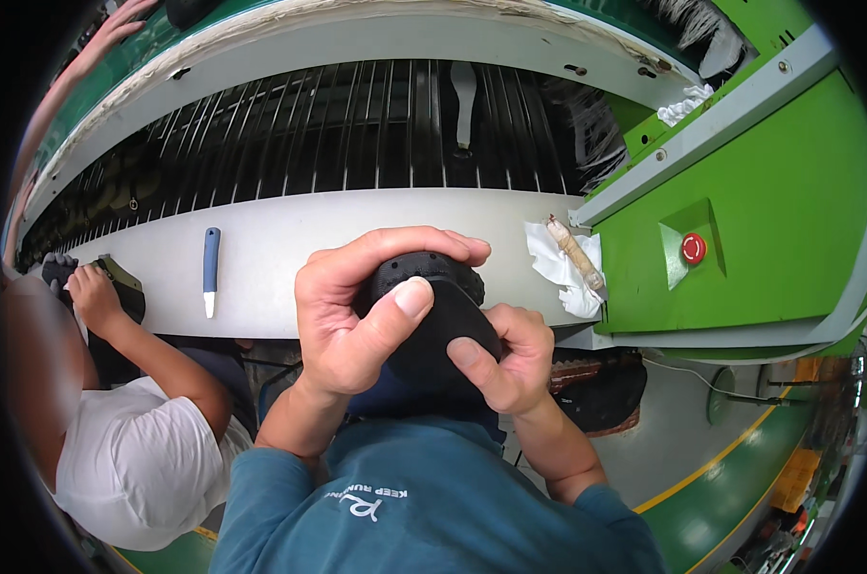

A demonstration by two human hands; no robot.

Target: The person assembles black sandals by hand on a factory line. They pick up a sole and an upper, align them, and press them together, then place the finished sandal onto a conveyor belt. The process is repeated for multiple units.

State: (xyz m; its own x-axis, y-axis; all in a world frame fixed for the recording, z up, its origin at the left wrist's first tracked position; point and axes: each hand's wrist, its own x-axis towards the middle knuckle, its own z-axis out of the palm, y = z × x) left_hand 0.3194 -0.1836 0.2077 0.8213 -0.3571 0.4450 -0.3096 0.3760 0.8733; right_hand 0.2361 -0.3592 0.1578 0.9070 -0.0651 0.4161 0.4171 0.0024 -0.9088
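Close in front of me, above the front edge of the white worktable, I hold what looks like a black shoe upper (441,311), soft and dark with small dots along its far edge. My left hand (352,311) is closed round its far left side, with the fingers curled over the top and the thumb pressed on the near face. Lower down, my right hand (512,359) grips the right side, its thumb lying on the black surface. Most of its fingers are hidden behind the piece. A blue-handled knife (211,273) with a short pale blade lies on the table to the left.
A conveyor of metal rods (357,124) runs behind the white table (261,215), carrying a grey sole-shaped piece (463,105). At right, a tape-wrapped stick (575,253) rests on white paper beside a green machine with a red button (694,249). A co-worker (146,450) handles a dark piece at left.
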